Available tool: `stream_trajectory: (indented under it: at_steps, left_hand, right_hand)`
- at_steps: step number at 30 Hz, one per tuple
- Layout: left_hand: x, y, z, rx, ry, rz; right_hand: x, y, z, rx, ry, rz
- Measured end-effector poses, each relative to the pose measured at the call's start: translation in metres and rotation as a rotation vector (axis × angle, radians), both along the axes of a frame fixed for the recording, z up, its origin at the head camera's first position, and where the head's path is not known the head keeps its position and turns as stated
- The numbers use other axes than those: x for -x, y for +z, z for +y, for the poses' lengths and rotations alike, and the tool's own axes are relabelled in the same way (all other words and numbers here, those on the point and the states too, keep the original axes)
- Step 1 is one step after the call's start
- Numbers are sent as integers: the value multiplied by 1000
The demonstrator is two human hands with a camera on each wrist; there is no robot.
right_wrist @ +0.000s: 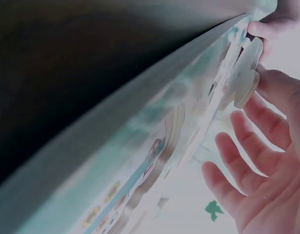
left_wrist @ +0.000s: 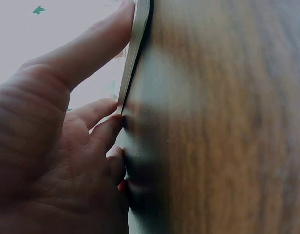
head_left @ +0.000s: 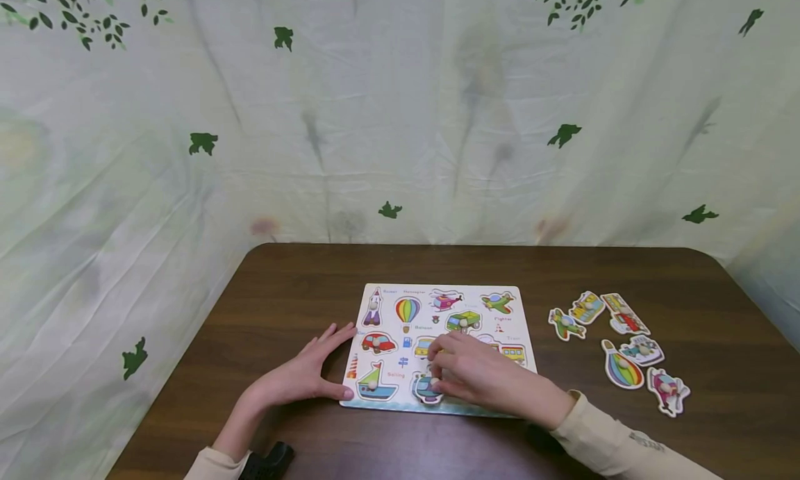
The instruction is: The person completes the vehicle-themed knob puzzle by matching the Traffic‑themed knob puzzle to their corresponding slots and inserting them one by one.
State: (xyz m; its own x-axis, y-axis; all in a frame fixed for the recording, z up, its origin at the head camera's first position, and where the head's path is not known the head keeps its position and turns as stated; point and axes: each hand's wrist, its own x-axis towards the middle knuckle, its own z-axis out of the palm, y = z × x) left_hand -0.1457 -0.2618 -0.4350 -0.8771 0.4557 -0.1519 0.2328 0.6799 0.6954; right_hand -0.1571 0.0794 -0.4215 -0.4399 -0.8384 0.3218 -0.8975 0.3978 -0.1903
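Partly masked by the right hand (head_left: 478,372), the puzzle board (head_left: 403,402) lies flat on the brown table (head_left: 300,278); the clock is centred on the board in the head view. That hand and its forearm cover the board's four-to-five-o'clock corner and overlap the yellow bus (head_left: 421,346) near the middle. Its thumb and forefinger pinch the blue piece (head_left: 427,390), just past six; in the right wrist view the piece stands tilted to the board's face, though whether its lower rim touches the board I cannot tell. The other three fingers are spread apart.

At nine, the left hand (head_left: 306,376) rests against the board's edge, fingers and thumb apart, thumb by the eight-o'clock corner. The left wrist view cuts off the thumb's tip, and glare washes out the board's face. Both sleeves run out of the head view's bottom, as does a black wrist strap (head_left: 269,462).

Tabletop runs between the board's three-o'clock edge and six loose pieces, the green plane (head_left: 567,325) nearest and the pink piece (head_left: 669,391) out towards four. More wood stretches from the twelve-o'clock edge to the table's far edge, where the curtain (head_left: 406,119) rises.
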Motion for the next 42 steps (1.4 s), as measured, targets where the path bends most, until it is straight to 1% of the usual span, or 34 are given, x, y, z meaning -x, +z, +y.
stream_trajectory:
  at_steps: [6, 10, 19, 23, 32, 42]
  left_hand:
    - [0, 0, 1, 2, 2, 0]
    - [0, -1, 1, 1, -3, 3]
    - [1, -2, 2, 4, -10, 11]
    - [2, -1, 2, 11, -11, 10]
    - [0, -1, 1, 11, -5, 9]
    - [0, 0, 0, 9, 5, 4]
  right_hand:
    - [0, -1, -6, -21, 16, -24]
    - [-1, -3, -8, -15, 21, -14]
    - [0, -4, -8, -40, 0, 12]
    - [1, -4, -9, -55, -10, 4]
    - [1, -1, -14, -77, -26, -54]
    - [4, -2, -16, -65, -46, -39]
